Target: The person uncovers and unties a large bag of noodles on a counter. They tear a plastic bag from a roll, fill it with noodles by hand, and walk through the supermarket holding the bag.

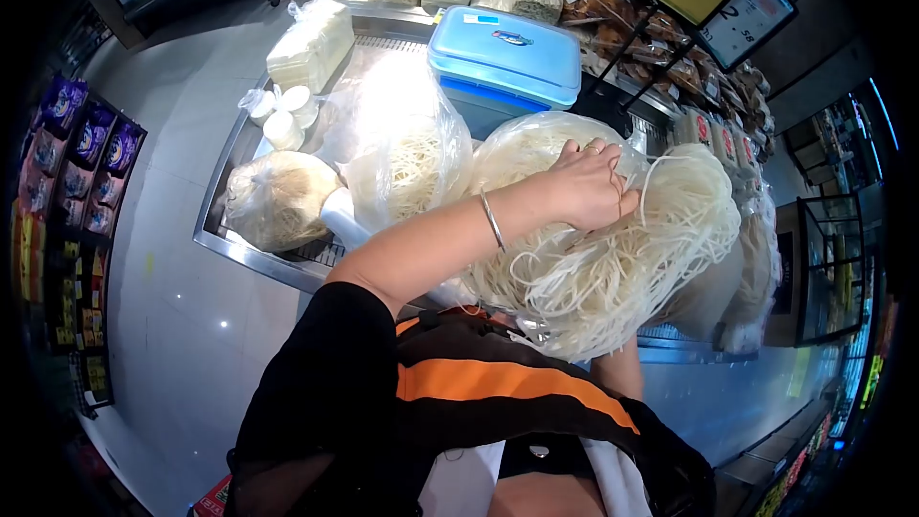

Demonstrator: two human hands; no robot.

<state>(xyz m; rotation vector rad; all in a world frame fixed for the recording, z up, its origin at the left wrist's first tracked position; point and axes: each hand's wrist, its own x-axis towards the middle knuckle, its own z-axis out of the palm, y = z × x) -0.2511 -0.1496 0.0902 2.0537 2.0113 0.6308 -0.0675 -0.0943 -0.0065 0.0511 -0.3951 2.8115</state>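
Where the pale noodles (670,230) spread in a big loose heap, at about four o'clock from the middle of the view, the person's left hand (584,190) rests over their upper-left edge. The fingers (601,165) are bent and gathered close together, tips turned down against strands and clear film; whether they pinch either one cannot be told. From those fingertips the bulk of the noodles lies between two and seven o'clock, right beside and below them — touching, with no gap to be seen.

The long axis of the heap slants from about eight o'clock up to two. It has no true point: a full, rounded end faces two o'clock, while looser loops droop towards seven. The left forearm (431,239) comes in from eight o'clock, crossing above the metal counter (251,263), and the left hand is the nearer one to the upper side. The right forearm (619,369) shows at the heap's six o'clock edge; the right hand is hidden behind the noodles, so its fingers cannot be judged.

A clear plastic bag (536,139) bulges at eleven o'clock from the left hand, just beside it. Past that, also near eleven, sits a blue lidded box (507,53) — and at nine o'clock stands a filled bag of noodles (412,172).
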